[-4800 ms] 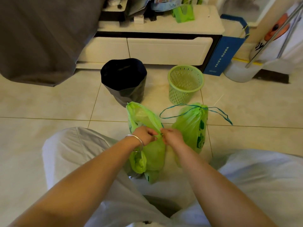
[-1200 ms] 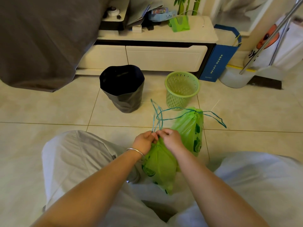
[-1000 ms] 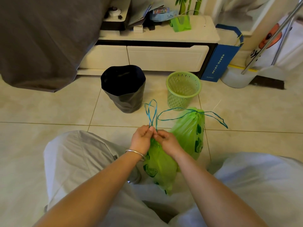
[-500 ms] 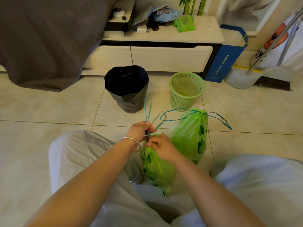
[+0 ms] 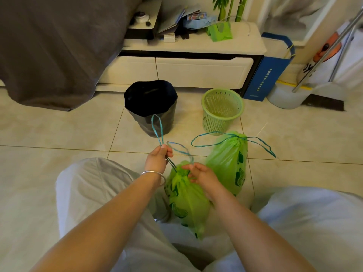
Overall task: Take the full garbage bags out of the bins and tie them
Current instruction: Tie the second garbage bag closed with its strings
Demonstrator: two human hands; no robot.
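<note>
The near green bag lay on the floor between the person's knees, its long axis running away from them and its gathered neck at the far end. The right hand pinched one drawstring loop at that neck. The left hand, left of the neck and beyond it, held the other loop closed in its fingers. Beyond stood the tied second bag and two emptied bins.

Silver bangle, bare forearms, pale grey trousers.
</note>
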